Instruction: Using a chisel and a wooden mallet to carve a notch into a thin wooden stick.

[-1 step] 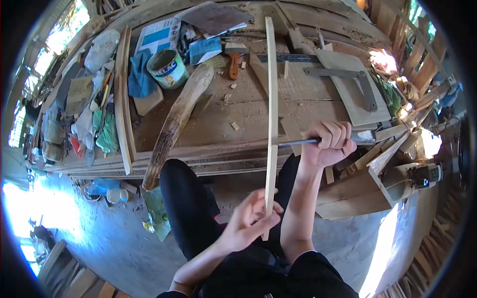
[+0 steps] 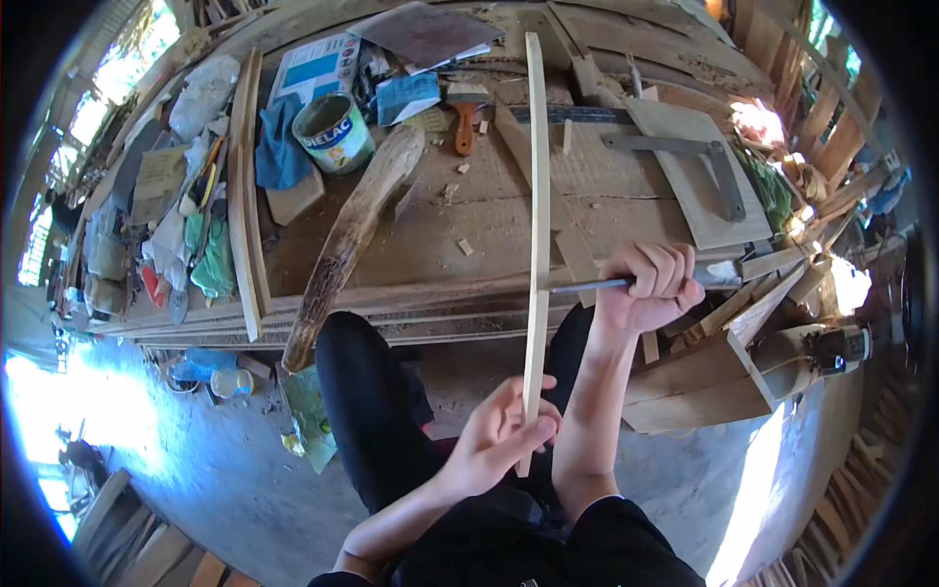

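Left hand [image 2: 489, 448] curls low round slim pale wooden strip [image 2: 540, 196], good hold, I'd guess light, stiff; right hand [image 2: 648, 284] clenches slender grey metal tool [image 2: 589, 286].

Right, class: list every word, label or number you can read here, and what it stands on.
Tin: bold lettering on its label, legible but not copied out here.
White-and-blue package: print too small to read.
Tan sheet: marks too small to read.
Blue packet: markings too blurred to read.

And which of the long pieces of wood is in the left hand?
The pale, slender strip, gripped near its bottom by the left hand. The rough, dark-ended piece and the straight-edged wood farther left rest on the bench.
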Demonstrator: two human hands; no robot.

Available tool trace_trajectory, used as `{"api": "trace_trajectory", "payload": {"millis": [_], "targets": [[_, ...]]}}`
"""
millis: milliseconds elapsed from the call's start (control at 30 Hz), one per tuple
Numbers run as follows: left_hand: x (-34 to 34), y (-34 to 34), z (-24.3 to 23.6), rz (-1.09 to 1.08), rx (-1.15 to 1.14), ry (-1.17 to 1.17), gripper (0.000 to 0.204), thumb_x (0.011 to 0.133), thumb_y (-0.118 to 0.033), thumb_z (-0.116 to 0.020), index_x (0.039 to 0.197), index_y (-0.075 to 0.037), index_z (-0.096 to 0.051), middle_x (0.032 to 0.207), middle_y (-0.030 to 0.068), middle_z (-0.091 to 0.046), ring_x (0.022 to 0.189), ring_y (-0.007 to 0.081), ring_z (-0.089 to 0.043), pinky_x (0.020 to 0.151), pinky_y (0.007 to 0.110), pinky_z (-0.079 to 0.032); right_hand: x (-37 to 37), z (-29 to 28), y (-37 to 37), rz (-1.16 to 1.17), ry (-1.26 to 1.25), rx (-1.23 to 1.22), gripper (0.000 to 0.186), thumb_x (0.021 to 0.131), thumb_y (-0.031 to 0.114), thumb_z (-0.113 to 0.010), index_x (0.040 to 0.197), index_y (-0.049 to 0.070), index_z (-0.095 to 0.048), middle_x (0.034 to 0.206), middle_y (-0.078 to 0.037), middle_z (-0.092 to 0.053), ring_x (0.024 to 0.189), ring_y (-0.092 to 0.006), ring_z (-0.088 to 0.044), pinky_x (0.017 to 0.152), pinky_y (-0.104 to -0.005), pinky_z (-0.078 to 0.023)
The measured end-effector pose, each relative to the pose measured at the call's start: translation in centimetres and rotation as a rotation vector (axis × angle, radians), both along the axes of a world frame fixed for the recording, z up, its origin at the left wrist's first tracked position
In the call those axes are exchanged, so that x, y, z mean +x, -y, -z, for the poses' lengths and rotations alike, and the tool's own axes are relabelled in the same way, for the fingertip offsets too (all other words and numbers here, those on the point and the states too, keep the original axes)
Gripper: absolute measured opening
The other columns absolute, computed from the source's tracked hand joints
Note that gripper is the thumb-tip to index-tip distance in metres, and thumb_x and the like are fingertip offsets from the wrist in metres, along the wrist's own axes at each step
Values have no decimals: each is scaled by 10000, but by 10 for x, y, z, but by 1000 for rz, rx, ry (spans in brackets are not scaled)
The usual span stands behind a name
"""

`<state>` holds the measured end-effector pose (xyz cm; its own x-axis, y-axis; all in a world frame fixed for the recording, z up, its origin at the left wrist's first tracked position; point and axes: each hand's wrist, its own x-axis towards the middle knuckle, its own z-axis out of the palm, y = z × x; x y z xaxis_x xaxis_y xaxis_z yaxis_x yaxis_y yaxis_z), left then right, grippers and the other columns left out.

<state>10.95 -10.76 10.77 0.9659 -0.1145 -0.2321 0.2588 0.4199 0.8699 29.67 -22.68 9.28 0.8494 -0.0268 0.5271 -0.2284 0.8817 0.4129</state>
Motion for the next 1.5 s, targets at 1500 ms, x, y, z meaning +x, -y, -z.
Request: {"api": "trace_trajectory", "payload": {"millis": [1500], "targets": [[3,-34,89,-254,737,45,336,981,-208,-530,683,-64,-473,504,-35,-443,398,53,-387,372,264,-278,-57,-6,-41,449,240,-725,382,722,6,-720,568,50,-373,463,-7,-361,382,-113,-287,402,-277,-180]]}}
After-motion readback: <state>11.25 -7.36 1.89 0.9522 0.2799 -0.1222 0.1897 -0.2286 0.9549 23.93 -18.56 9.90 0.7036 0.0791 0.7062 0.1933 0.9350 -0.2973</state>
